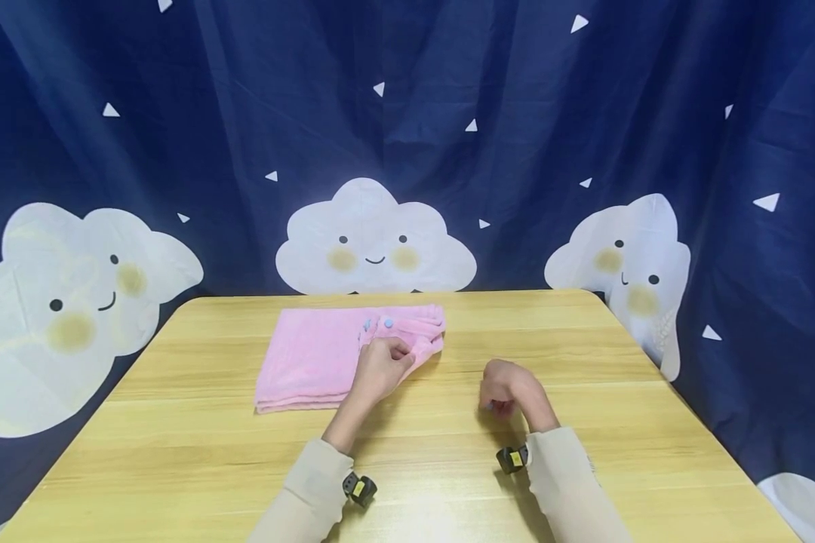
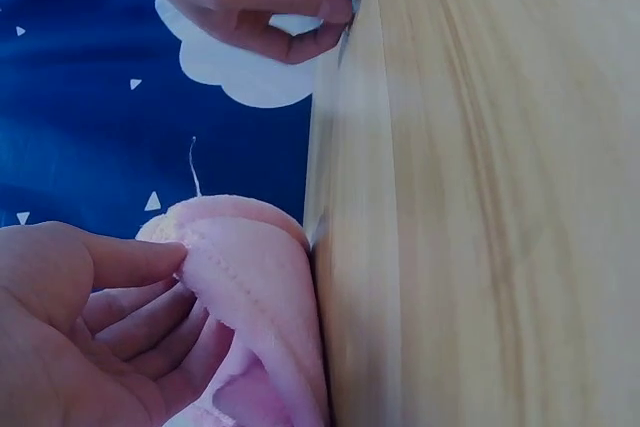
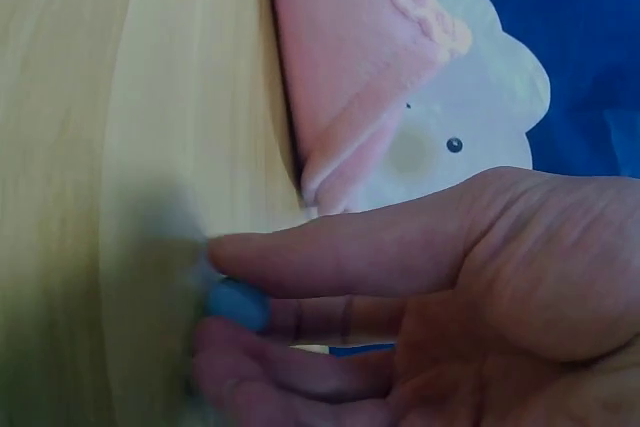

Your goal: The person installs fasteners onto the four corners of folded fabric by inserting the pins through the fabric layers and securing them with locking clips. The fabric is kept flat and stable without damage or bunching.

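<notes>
Beige sleeves (image 1: 306, 494) are the nearest things, and at each cuff sits a small black device (image 1: 360, 489) with a yellow mark. Between the cuffs the wood-patterned desk (image 1: 448, 501) shines with a bright reflection.

A little farther, the right hand (image 1: 514, 386) is bent down over the desk, to the right of the cloth and apart from it. Its fingers are curled, and together with the thumb they pinch a small blue piece (image 3: 240, 305); this piece is blurred, so I cannot tell what it is. Whether this hand touches the desk, I cannot tell.

The left hand (image 1: 380, 368) reaches over the near edge of the folded pink cloth (image 1: 312, 354). Its thumb and fingers pinch the stitched edge, toward the right end, and here the cloth is raised in a fold. The cloth lies at the left and middle of the desk's far part. Just beyond this hand, a round light-blue spot (image 1: 389, 322) is on the cloth.

Behind the desk hangs a dark blue curtain (image 1: 326, 90) with smiling white clouds (image 1: 373, 215) and small white triangles (image 1: 579, 23).
</notes>
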`<state>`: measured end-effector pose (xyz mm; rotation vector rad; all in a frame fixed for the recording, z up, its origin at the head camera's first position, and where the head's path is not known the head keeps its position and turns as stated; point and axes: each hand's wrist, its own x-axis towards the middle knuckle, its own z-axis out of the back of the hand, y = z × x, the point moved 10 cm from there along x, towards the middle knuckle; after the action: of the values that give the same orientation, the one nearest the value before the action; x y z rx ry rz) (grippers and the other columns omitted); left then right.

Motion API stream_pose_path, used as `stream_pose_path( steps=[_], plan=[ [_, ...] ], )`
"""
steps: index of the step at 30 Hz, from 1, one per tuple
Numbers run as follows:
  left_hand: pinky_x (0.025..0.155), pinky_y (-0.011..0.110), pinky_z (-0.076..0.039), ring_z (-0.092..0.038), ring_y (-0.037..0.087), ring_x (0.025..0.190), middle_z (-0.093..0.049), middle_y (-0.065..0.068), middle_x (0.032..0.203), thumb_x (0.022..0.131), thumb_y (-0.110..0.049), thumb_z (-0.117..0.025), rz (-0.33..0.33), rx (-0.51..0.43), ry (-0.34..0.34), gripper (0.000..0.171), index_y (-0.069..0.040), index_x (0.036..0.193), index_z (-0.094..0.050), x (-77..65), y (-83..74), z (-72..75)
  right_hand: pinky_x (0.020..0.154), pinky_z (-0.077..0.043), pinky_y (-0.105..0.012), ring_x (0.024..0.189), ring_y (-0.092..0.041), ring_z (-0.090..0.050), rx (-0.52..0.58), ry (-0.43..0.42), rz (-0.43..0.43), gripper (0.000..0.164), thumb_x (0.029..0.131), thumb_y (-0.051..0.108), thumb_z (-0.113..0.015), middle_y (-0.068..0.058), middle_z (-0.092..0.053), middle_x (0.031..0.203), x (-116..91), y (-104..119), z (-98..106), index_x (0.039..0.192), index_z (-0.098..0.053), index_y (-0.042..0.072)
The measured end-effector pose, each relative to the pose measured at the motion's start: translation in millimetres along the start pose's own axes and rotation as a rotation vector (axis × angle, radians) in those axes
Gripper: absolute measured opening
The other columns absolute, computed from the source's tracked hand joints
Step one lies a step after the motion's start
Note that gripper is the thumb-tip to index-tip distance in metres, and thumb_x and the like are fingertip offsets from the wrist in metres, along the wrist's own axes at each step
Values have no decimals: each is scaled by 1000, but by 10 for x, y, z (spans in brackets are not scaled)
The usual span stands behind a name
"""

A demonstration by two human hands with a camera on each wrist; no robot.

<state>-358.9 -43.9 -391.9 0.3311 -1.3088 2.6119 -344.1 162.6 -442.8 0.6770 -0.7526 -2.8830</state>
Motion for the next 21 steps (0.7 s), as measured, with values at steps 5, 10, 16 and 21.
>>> stream_pose_path(
  steps=[5, 10, 16, 21],
  plan=[
    [74, 35, -57, -71, 16, 72, -77, 8, 81, 85, -5, -75, 16, -40, -9, 5, -4, 90, -77, -11, 7, -2, 54, -52, -28, 58, -20, -63, 62, -122, 125, 7, 82, -1, -62, -12, -66, 67, 63, 143, 96, 78, -64, 3],
    [73, 35, -58, -73, 19, 76, -78, 10, 84, 84, -2, -74, 11, -71, -6, 8, -4, 92, -77, -23, -4, -11, 60, -58, -35, 60, -21, -65, 324, -174, 226, 7, 83, -1, -62, -13, -66, 65, 138, 297, 118, 82, -69, -1],
    [74, 37, -60, -76, 26, 85, -79, 13, 90, 84, -1, -73, 9, -83, 19, 14, -5, 98, -77, -35, -16, -40, 69, -61, -41, 67, -22, -68, 564, -191, 261, 14, 90, 5, -67, -18, -70, 75, 177, 459, 84, 96, -71, -7],
    [75, 40, -60, -76, 27, 85, -79, 13, 91, 84, -1, -73, 4, -87, 28, 16, -6, 98, -78, -49, -38, -38, 70, -62, -43, 67, -23, -69, 656, -216, 295, 18, 92, 5, -66, -16, -68, 76, 180, 529, 75, 100, -69, -11]
  ],
)
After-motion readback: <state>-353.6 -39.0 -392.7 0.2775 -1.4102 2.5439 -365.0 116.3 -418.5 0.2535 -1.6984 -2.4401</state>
